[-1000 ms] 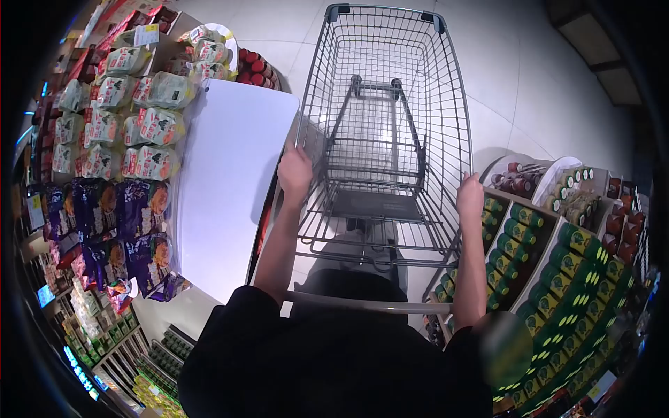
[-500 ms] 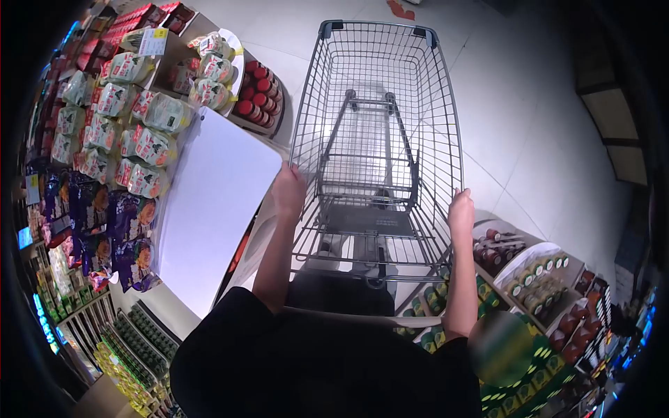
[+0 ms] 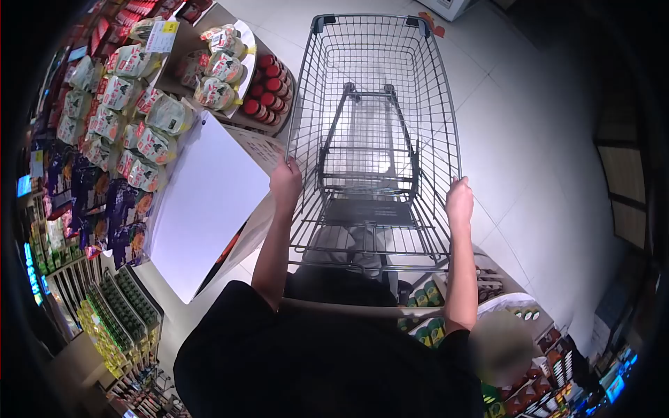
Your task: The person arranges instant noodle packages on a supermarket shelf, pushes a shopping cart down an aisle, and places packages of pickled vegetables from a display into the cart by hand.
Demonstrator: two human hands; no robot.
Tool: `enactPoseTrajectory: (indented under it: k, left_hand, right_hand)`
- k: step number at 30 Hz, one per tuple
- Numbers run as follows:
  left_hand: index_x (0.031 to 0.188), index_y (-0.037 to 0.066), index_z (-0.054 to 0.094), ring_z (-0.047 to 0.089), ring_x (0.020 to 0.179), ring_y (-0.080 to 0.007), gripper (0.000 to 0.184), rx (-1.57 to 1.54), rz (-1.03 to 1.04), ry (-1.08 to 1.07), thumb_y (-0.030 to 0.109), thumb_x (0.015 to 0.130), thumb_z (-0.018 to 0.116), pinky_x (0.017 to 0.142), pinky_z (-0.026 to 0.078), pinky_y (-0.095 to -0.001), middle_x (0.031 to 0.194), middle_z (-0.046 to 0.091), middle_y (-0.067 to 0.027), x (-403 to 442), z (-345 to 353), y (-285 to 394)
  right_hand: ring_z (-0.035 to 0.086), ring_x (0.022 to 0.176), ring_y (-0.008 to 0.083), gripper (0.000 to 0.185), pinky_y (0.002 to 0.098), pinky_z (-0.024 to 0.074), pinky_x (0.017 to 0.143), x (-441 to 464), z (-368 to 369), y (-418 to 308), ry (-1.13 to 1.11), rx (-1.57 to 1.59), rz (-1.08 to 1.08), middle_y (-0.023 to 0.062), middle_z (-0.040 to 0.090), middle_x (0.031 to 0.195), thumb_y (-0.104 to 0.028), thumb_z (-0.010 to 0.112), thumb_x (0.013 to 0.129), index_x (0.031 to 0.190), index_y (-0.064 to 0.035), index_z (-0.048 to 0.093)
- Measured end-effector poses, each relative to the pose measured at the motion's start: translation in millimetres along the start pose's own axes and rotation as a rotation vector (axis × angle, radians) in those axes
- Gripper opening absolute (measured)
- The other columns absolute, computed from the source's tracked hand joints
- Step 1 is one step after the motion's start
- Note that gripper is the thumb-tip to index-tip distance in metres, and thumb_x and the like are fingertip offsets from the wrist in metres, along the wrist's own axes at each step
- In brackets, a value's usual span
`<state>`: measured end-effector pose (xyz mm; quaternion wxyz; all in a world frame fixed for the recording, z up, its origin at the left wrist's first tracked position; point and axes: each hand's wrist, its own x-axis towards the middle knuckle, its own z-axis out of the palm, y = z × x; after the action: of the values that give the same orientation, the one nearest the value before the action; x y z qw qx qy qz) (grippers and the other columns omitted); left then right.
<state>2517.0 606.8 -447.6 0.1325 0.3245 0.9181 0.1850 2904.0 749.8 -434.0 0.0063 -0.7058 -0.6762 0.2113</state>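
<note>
A wire shopping cart (image 3: 369,237) stands in front of me, its basket holding nothing that I can see. My left hand (image 3: 286,184) is closed around the cart's left top rail, and my right hand (image 3: 459,203) grips the right top rail at about the same height. Through the mesh the cart's lower frame and the pale tiled floor show. Close to my left forearm is a large white board (image 3: 209,198) in front of the shelf display.
On the left, shelves carry white-and-red food packs (image 3: 111,122), purple packets (image 3: 129,233) and red-lidded jars (image 3: 268,90). A curved shelf with green-and-yellow packages (image 3: 428,331) stands near my right elbow. Pale floor tiles (image 3: 516,174) stretch ahead and right. A white box-shaped unit (image 3: 446,5) is at the far end.
The cart and I have advanced along the aisle. The right shelf has slid back towards me, and the white unit at the far end shows more. Both hands keep their hold.
</note>
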Motion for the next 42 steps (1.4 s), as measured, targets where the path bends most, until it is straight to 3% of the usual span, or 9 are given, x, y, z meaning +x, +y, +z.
enactPoseTrajectory:
  k: [13,23,38,41,42]
  left_hand:
    - [0.111,0.003,0.056,0.065,0.079,-0.0455,0.024,0.003,-0.121,0.085,0.022,0.097,0.05,0.071,0.05,-0.055,0.085,0.068,-0.0252,67,11,29]
    - [0.099,0.0,0.056,0.065,0.079,-0.0468,0.022,0.006,-0.214,0.122,0.021,0.096,0.051,0.071,0.048,-0.0566,0.078,0.066,-0.0253,154,11,62]
    - [0.102,0.003,0.057,0.064,0.081,-0.0467,0.024,0.002,-0.372,0.144,0.025,0.098,0.05,0.071,0.048,-0.056,0.083,0.068,-0.0246,281,27,117]
    - [0.101,0.003,0.058,0.065,0.082,-0.0463,0.024,-0.007,-0.413,0.146,0.026,0.098,0.05,0.072,0.049,-0.0559,0.084,0.068,-0.0246,304,29,138]
    - [0.101,0.003,0.059,0.065,0.082,-0.0462,0.025,-0.017,-0.436,0.149,0.026,0.098,0.05,0.072,0.049,-0.056,0.084,0.068,-0.0248,310,28,146]
  right_hand:
    - [0.066,0.079,0.0501,0.032,0.0557,0.0535,0.07,122,-16,-65,-0.035,-0.03,-0.143,0.0322,0.066,0.081,-0.024,0.04,0.105,0.097,0.0059,0.051]
    - [0.066,0.075,0.0503,0.035,0.0554,0.054,0.068,227,-13,-132,0.0,-0.06,-0.302,0.0325,0.066,0.077,-0.025,0.04,0.104,0.098,0.0075,0.053]
    - [0.067,0.076,0.0479,0.035,0.0541,0.0553,0.07,386,-31,-237,-0.045,-0.119,-0.324,0.0311,0.067,0.078,-0.027,0.04,0.104,0.099,0.0057,0.052]
    - [0.065,0.081,0.0507,0.037,0.0549,0.0542,0.073,420,-38,-251,-0.072,-0.104,-0.333,0.0336,0.066,0.081,-0.026,0.04,0.104,0.1,0.0079,0.054]
    - [0.067,0.078,0.0483,0.037,0.0532,0.0556,0.071,433,-36,-255,-0.056,-0.139,-0.361,0.031,0.067,0.08,-0.028,0.04,0.104,0.1,0.0064,0.053]
